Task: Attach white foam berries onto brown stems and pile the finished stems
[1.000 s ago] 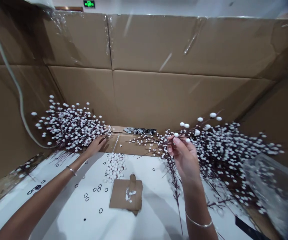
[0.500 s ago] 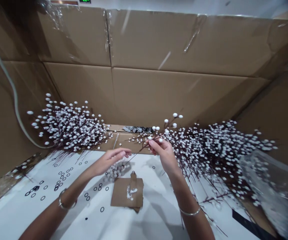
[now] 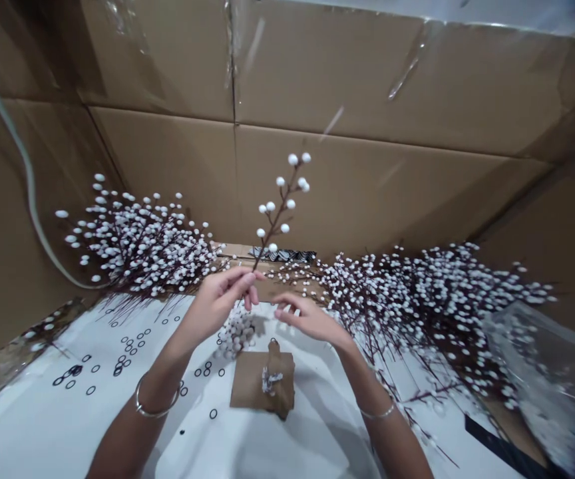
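Observation:
A dark stem with white berries (image 3: 281, 211) stands nearly upright, tilted a little right, its lower end pinched in the fingers of my left hand (image 3: 220, 299). Just to the right hovers my right hand (image 3: 312, 319), fingers loosely curved and apart, with nothing seen in them. Below and between the hands lies a small cluster of white berries (image 3: 237, 331) on the white table (image 3: 207, 449). Nearer to me is a cardboard piece (image 3: 250, 386) with a narrow strip and a white smear on top.
Piles of berry stems lie at the left (image 3: 142, 246) and right (image 3: 397, 293). Several black rings (image 3: 126, 346) are scattered over the table's left half. Clear plastic (image 3: 527, 359) rests at the right. Cardboard walls (image 3: 392, 193) enclose the back and sides, and a pale cable (image 3: 30, 186) hangs left.
The berry stem has passed from my right hand to my left and now points upward. My right hand has let go and opened. The view has shifted slightly.

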Tool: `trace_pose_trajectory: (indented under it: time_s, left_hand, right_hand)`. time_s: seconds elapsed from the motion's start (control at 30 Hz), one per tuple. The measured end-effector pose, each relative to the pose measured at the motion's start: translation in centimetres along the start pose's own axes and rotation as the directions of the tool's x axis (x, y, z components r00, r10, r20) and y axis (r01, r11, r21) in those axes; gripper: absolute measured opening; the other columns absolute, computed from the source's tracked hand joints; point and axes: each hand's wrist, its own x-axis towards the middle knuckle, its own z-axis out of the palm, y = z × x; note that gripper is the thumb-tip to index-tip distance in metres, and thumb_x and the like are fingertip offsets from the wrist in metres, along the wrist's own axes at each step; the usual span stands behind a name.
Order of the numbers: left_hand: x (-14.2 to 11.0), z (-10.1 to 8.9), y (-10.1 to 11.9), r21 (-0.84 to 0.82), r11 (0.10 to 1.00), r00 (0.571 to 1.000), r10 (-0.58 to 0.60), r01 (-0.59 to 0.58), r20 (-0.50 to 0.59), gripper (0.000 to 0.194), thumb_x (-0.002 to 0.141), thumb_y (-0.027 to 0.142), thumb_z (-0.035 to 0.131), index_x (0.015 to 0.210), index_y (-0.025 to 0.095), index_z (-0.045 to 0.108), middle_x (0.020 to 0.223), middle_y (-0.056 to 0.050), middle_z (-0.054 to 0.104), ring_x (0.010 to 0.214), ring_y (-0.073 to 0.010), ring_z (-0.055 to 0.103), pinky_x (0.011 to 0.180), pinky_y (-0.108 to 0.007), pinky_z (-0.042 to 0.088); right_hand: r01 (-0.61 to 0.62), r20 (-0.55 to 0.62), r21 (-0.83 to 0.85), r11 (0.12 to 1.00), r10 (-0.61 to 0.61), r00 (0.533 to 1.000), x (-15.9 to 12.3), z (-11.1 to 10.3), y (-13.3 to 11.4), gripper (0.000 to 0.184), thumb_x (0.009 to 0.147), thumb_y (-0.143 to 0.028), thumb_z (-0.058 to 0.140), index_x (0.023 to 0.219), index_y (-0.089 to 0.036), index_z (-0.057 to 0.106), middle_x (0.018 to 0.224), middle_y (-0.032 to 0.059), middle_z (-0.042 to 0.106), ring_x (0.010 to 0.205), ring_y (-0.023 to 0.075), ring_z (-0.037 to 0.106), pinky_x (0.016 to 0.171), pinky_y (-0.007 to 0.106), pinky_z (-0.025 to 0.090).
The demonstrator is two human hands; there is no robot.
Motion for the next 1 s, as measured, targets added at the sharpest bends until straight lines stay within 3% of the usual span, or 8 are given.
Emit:
trace_pose_trajectory:
  time_s: [0.07,0.2,0.37,0.53,0.6,0.73,0.87,1.0]
  left_hand:
    - [0.0,-0.7,1.1,-0.039,0.998,0.997,0.038,-0.040,-0.068,0.023,0.097,0.032,0.053,0.102,0.015,0.067,0.069,-0.003,0.065,0.060,-0.0107,0.058,0.059,-0.023,0.048]
    - [-0.5,-1.4,2.3,-0.039,0.996,0.981,0.068,-0.076,-0.180,0.021,0.097,0.029,0.053,0.102,0.017,0.069,0.068,-0.003,0.064,0.059,-0.0105,0.058,0.057,-0.023,0.049]
    - [-0.6,-2.0,2.2,-0.014,0.997,0.978,0.072,-0.076,-0.193,0.021,0.096,0.028,0.054,0.102,0.017,0.070,0.068,-0.003,0.064,0.059,-0.0111,0.060,0.057,-0.023,0.051]
    - [0.2,-2.1,1.9,0.000,0.998,0.976,0.066,-0.068,-0.205,0.021,0.096,0.028,0.054,0.101,0.015,0.069,0.068,-0.003,0.064,0.058,-0.0108,0.059,0.056,-0.023,0.051]
    - [0.5,-2.1,1.8,0.000,0.998,0.977,0.060,-0.061,-0.206,0.021,0.096,0.028,0.054,0.100,0.015,0.069,0.067,-0.003,0.064,0.057,-0.0110,0.059,0.056,-0.023,0.051]
    - [1.0,-1.9,1.0,-0.018,0.999,0.982,0.037,-0.041,-0.185,0.021,0.095,0.030,0.054,0.102,0.016,0.069,0.069,-0.003,0.065,0.057,-0.0111,0.059,0.055,-0.023,0.050]
    - [1.5,-1.4,0.1,-0.035,0.999,0.989,0.011,-0.016,-0.149,0.023,0.097,0.032,0.053,0.105,0.016,0.067,0.069,-0.003,0.065,0.056,-0.0105,0.058,0.054,-0.022,0.048]
    - [1.7,-0.2,-0.1,-0.038,0.999,0.994,-0.009,0.005,-0.105,0.024,0.097,0.033,0.052,0.104,0.015,0.065,0.068,-0.002,0.065,0.055,-0.0104,0.059,0.055,-0.022,0.048]
  right_hand:
    - [-0.129,0.085,-0.282,0.951,0.158,0.984,1.1,1.6,1.2,0.036,0.088,-0.044,0.053,0.113,-0.022,0.065,0.105,0.0072,0.068,0.088,0.0201,0.062,0.078,0.030,0.043]
    - [-0.230,0.167,-0.366,0.902,0.307,0.937,2.9,4.3,3.6,0.029,0.074,-0.042,0.067,0.089,-0.017,0.073,0.088,0.0095,0.070,0.077,0.0222,0.061,0.067,0.029,0.039]
    - [-0.261,0.295,-0.218,0.940,0.318,0.901,4.0,4.6,5.8,0.019,0.073,-0.033,0.069,0.071,-0.014,0.069,0.062,0.0009,0.063,0.056,0.0107,0.050,0.054,0.022,0.033]
    - [-0.250,0.352,0.130,0.960,0.191,0.916,4.2,2.8,6.6,0.031,0.074,-0.042,0.069,0.065,-0.012,0.062,0.053,-0.0019,0.056,0.045,0.0068,0.038,0.046,0.021,0.027]
    - [-0.235,0.281,0.293,0.927,0.152,0.948,4.1,1.9,6.4,0.039,0.075,-0.051,0.067,0.067,-0.013,0.058,0.051,-0.0027,0.054,0.043,0.0059,0.034,0.044,0.021,0.024]
    - [-0.089,-0.025,0.570,0.817,0.126,0.992,3.6,-0.3,4.6,0.048,0.077,-0.064,0.061,0.075,-0.018,0.047,0.051,-0.0080,0.041,0.044,0.0049,0.030,0.044,0.019,0.022]
    - [0.184,-0.342,0.774,0.606,0.155,0.927,3.0,-2.5,1.5,0.044,0.075,-0.057,0.069,0.084,-0.019,0.050,0.062,-0.0061,0.047,0.049,0.0045,0.037,0.043,0.017,0.027]
    - [0.380,-0.488,0.825,0.418,0.190,0.852,2.5,-3.5,-1.4,0.035,0.071,-0.043,0.079,0.088,-0.018,0.061,0.070,-0.0032,0.056,0.050,0.0033,0.043,0.043,0.016,0.032]
